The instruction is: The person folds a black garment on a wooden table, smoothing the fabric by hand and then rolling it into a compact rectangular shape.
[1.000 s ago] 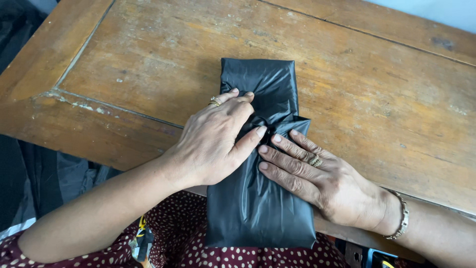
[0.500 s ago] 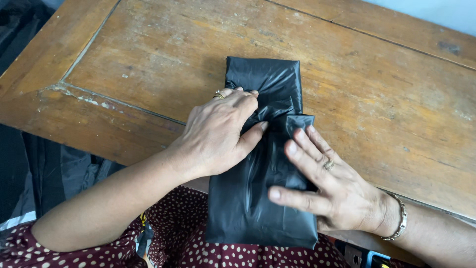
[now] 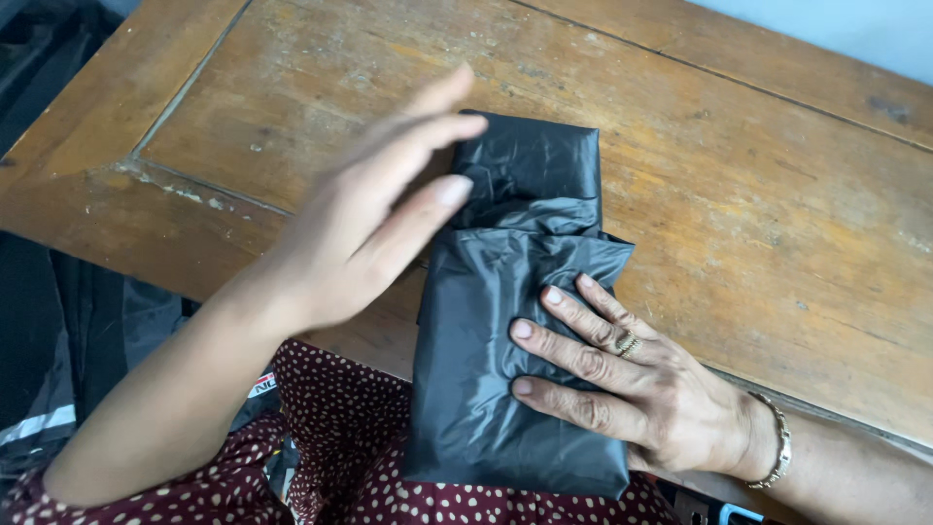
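Note:
A folded black plastic bag (image 3: pixel 505 292) lies on the near edge of a worn wooden table (image 3: pixel 719 165), its lower end hanging over my lap. My right hand (image 3: pixel 622 379) rests flat on the bag's lower right part, fingers spread, with rings and a bracelet on the wrist. My left hand (image 3: pixel 379 214) is lifted off the bag, blurred, fingers straight and apart, hovering over the bag's upper left side. It holds nothing.
My lap is covered by dark red fabric with white dots (image 3: pixel 330 428). Dark cloth or bags (image 3: pixel 58 331) lie on the floor to the left. A pale wall (image 3: pixel 836 29) runs behind the table's far edge.
My left hand has lifted off the bag and risen up. My right hand has slid down the bag toward its lower part. The camera has moved closer.

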